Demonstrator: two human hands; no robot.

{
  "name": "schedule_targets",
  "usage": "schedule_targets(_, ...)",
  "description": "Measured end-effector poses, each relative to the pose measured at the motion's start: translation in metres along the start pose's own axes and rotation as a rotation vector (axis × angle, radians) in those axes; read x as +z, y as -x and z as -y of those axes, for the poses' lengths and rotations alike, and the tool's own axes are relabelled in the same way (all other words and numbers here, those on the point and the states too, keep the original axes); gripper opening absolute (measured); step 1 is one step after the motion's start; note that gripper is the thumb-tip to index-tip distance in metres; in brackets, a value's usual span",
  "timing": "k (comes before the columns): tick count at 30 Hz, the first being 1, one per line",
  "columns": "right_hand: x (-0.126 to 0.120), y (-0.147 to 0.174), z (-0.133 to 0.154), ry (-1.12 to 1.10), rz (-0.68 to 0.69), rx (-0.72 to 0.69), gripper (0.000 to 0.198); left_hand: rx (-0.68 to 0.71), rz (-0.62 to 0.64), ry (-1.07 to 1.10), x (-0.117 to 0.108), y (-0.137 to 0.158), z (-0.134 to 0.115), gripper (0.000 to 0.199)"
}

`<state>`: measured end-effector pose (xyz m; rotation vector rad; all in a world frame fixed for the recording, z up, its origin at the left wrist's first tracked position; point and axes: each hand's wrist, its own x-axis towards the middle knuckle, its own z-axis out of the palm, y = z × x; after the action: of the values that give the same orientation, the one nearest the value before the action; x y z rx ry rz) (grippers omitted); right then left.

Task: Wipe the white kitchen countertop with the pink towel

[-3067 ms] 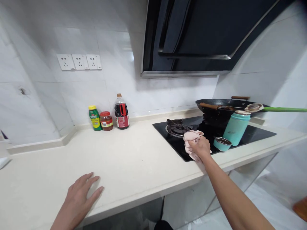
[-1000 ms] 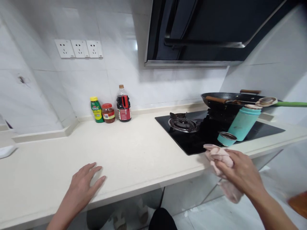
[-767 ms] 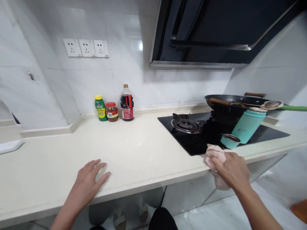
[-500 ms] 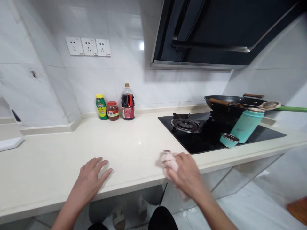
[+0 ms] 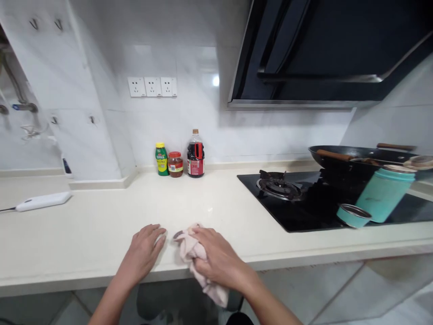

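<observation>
Bunched in my right hand (image 5: 216, 255) is a pale pink cloth (image 5: 190, 247), pressed on the cream countertop (image 5: 101, 234) near its front edge. One end of the cloth hangs down over that edge. Just left of the cloth, my left hand (image 5: 144, 250) rests on the counter with its fingers stretched out and holds nothing. A narrow strip of counter separates the fingers from the cloth.
Against the back wall stand a green bottle (image 5: 161, 160), a red-lidded jar (image 5: 175, 165) and a dark sauce bottle (image 5: 195, 155). To the right, a black gas stove (image 5: 267, 198) carries a wok (image 5: 358, 155), a teal flask (image 5: 385, 194) and its cup (image 5: 353, 216). A white corded device (image 5: 43, 201) lies left.
My right hand has slid the cloth leftward along the counter, away from the stove and closer to my left hand. The view has turned to the left.
</observation>
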<state>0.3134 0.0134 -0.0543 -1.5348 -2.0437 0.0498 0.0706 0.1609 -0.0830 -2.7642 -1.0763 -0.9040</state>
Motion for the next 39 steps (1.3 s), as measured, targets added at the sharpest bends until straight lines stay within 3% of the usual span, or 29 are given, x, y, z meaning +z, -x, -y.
schedule_targets(2, -0.015, 0.019, -0.022, 0.042, 0.02, 0.104, 0.068, -0.024, 0.009, -0.004, -0.003, 0.0, -0.003, 0.037)
schedule_targets(8, -0.075, 0.057, -0.111, 0.426, 0.006, 0.639, 0.049, -0.02, 0.025, -0.007, -0.007, 0.002, -0.012, 0.033)
schedule_targets(11, -0.093, 0.043, -0.144, 0.491, -0.015, 0.728, 0.046, -0.021, 0.015, -0.009, -0.008, 0.002, -0.015, 0.033)
schedule_targets(14, -0.088, 0.007, -0.151, 0.504, -0.007, 0.754, 0.041, -0.021, 0.008, 0.003, -0.009, 0.002, -0.017, 0.035)
schedule_targets(18, -0.05, -0.051, -0.114, 0.424, 0.03, 0.657, 0.043, -0.039, 0.003, 0.044, -0.011, 0.003, -0.018, 0.041)
schedule_targets(22, 0.0, -0.086, -0.04, 0.255, 0.111, 0.341, 0.055, -0.099, -0.02, 0.108, -0.01, 0.004, -0.016, 0.046)
schedule_targets(25, 0.027, -0.085, 0.015, 0.138, 0.167, 0.121, 0.065, -0.129, -0.06, 0.222, -0.011, 0.001, -0.013, 0.049)
schedule_targets(28, 0.037, -0.062, 0.044, 0.057, 0.17, -0.014, 0.054, -0.163, -0.094, 0.381, -0.014, -0.003, -0.01, 0.051)
schedule_targets(31, 0.033, -0.03, 0.042, -0.012, 0.05, -0.077, 0.041, -0.221, -0.079, 0.437, -0.017, -0.005, -0.007, 0.051)
schedule_targets(33, 0.023, -0.006, 0.027, 0.002, -0.028, -0.071, 0.052, -0.217, -0.028, 0.363, -0.017, -0.004, -0.007, 0.048)
schedule_targets(36, 0.001, 0.036, -0.015, 0.177, -0.081, 0.045, 0.068, -0.156, 0.049, 0.195, -0.013, -0.001, -0.009, 0.042)
schedule_targets(39, -0.027, 0.094, -0.075, 0.445, -0.179, 0.204, 0.07, -0.105, 0.075, 0.102, -0.011, 0.001, -0.012, 0.04)
